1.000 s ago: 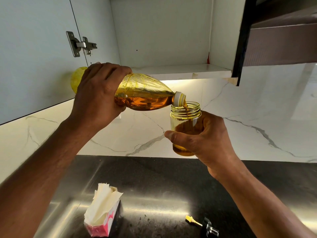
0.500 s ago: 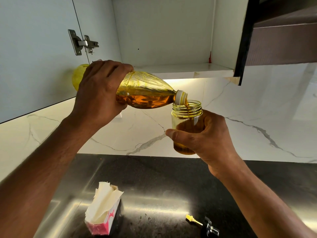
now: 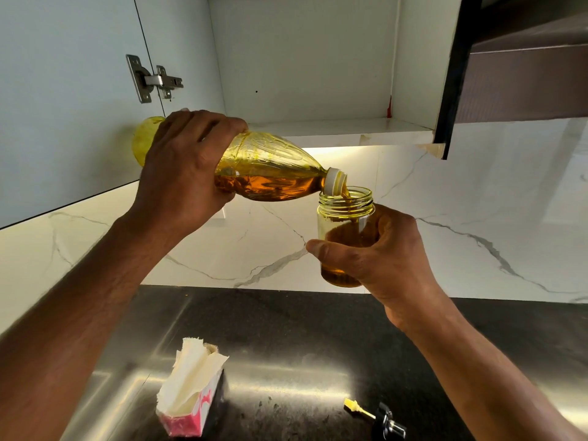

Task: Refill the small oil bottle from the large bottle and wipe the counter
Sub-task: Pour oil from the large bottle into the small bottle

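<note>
A dark, glossy tabletop [image 3: 286,329] runs along a white marble-veined wall [image 3: 477,218], with an open white cupboard [image 3: 302,58] above it and its door [image 3: 63,90] swung out to the left. Taking the small bottle [image 3: 345,237] as the landmark: far to its left and below, a pink tissue box [image 3: 191,393] stands on the tabletop near the front edge. Up and to the left, the left hand [image 3: 181,173] has its fingers wrapped round the large bottle [image 3: 270,173], which lies almost level, its white neck over the small bottle's open mouth, oil streaming in. The small bottle itself is held upright in the air above the tabletop, partly filled, the right hand [image 3: 381,259] curled round its side. Below it, slightly right, a pour spout [image 3: 378,416] lies on the tabletop, well apart from the tissue box, with bare shiny surface between them.
</note>
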Motion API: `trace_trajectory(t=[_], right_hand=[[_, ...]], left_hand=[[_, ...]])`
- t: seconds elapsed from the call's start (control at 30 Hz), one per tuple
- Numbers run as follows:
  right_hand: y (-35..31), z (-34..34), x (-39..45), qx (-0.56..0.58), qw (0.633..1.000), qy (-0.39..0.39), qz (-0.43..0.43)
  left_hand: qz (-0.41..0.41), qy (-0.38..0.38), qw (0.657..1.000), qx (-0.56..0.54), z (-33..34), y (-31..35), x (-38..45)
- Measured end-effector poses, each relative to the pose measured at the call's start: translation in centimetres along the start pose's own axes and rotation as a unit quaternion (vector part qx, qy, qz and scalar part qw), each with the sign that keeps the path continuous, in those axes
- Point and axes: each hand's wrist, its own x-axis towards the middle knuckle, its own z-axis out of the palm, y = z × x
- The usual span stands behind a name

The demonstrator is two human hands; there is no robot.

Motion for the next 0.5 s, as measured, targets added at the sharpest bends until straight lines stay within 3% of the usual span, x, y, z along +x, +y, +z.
trace_trajectory(t=[0.5], right_hand=[[0.31,-0.07,0.15,-0.002,1.000,0.005,0.006]], left_hand=[[0.007,0.002,1.000,0.002,-0.22,0.10,0.26]])
